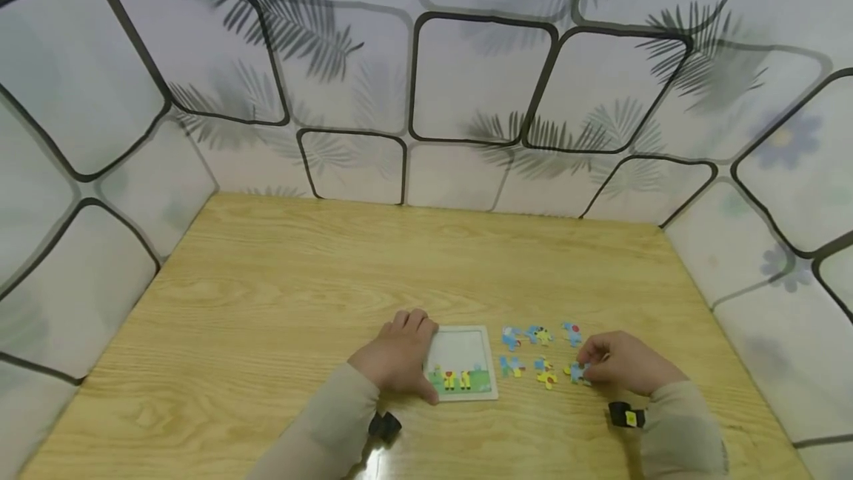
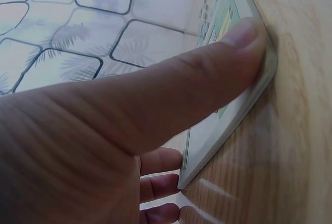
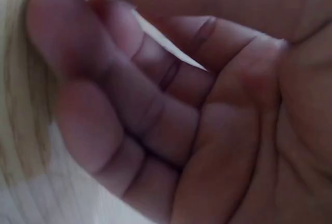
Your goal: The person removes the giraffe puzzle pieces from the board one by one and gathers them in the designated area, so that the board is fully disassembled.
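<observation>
A small framed puzzle board (image 1: 460, 350) lies on the table; its lower strip holds fitted green and yellow pieces, while the upper part is bare and pale. My left hand (image 1: 403, 354) holds the board along its left side, thumb at the near corner and fingers by the far corner. In the left wrist view the thumb (image 2: 207, 71) lies across the board's frame (image 2: 244, 97). To the right, thumb and fingertips of my right hand (image 1: 626, 361) pinch a blue and yellow puzzle piece (image 1: 577, 372) at the table. The right wrist view shows curled fingers (image 3: 140, 94), the piece mostly hidden.
Several loose puzzle pieces lie between board and right hand, among them a blue one (image 1: 511, 338), one with a red spot (image 1: 571, 332) and a yellow one (image 1: 547, 379). Patterned fabric walls (image 1: 466, 80) enclose the wooden table (image 1: 333, 265) at the back and sides.
</observation>
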Available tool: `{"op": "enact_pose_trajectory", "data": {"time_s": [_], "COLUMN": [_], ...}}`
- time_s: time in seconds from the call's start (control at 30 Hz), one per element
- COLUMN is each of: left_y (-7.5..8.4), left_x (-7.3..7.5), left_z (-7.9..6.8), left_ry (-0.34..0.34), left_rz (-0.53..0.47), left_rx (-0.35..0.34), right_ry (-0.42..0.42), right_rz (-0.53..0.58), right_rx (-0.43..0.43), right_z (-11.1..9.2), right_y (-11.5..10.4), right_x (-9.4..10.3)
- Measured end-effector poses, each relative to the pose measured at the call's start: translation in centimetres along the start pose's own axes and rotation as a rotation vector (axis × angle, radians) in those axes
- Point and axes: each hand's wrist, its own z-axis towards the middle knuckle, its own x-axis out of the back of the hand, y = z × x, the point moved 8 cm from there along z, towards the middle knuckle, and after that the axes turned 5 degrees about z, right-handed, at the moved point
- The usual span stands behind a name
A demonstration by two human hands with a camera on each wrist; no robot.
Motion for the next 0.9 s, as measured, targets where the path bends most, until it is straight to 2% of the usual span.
{"op": "enact_pose_trajectory", "data": {"time_s": [0.27,0.4,0.5,0.57,0.73,0.9], "left_y": [0.2,0.2,0.1,0.1,0.0,0.1], "left_x": [0.3,0.3,0.4,0.4,0.3,0.2], "left_z": [-0.1,-0.2,-0.3,-0.3,-0.4,-0.3], "left_ry": [-0.008,-0.017,-0.017,-0.015,-0.014,-0.017], "left_rz": [-0.007,-0.007,-0.005,-0.001,0.013,0.019], "left_rx": [-0.001,-0.003,-0.006,-0.008,-0.013,-0.016], "right_ry": [0.006,0.053,0.09,0.091,0.032,0.001], "right_rz": [-0.042,-0.073,-0.096,-0.094,-0.114,-0.189], "right_rx": [-0.034,-0.024,0.04,0.105,0.29,0.377], "right_z": [0.4,0.6,1.3,2.2,4.5,6.1], "right_y": [0.2,-0.9,-3.3,-5.5,-11.2,-14.9], "right_x": [-0.2,-0.4,-1.7,-3.2,-8.0,-11.7]}}
